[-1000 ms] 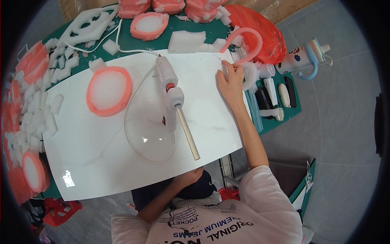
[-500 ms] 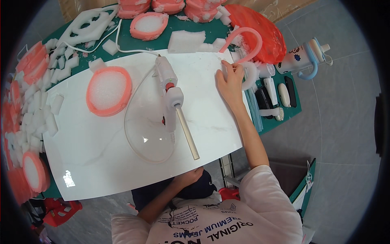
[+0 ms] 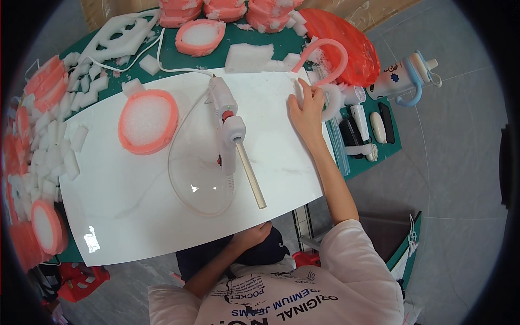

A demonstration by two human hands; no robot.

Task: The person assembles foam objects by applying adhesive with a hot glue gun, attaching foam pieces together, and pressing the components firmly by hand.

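My right hand [image 3: 308, 112] rests at the far right of the white marbled board [image 3: 135, 206]. Its fingers are bent but apart, and I see nothing held. Just beyond the fingertips curves a pink foam strip [image 3: 342, 60], and beside them is a white foam ring [image 3: 333, 103]. In my lap, at the board's near edge, lies my left hand [image 3: 253, 235]; its fingers are partly hidden. A white glue gun [image 3: 223, 103] with a glue stick [image 3: 251, 176] sits mid-board, its cord looping left. Left of it lies a pink-rimmed oval foam piece [image 3: 147, 120] with a white centre.
White foam blocks [image 3: 54, 135] and pink foam pieces [image 3: 50, 227] crowd the left side. Along the back are a cut-out foam sheet [image 3: 108, 40] and pink stacks [image 3: 222, 8]. A red plastic bag [image 3: 352, 51], a tumbler [image 3: 392, 78] and small tools [image 3: 374, 127] stand at right.
The view has shifted very slightly. Both hands stay in nearly the same place, and the things on the board look unmoved.
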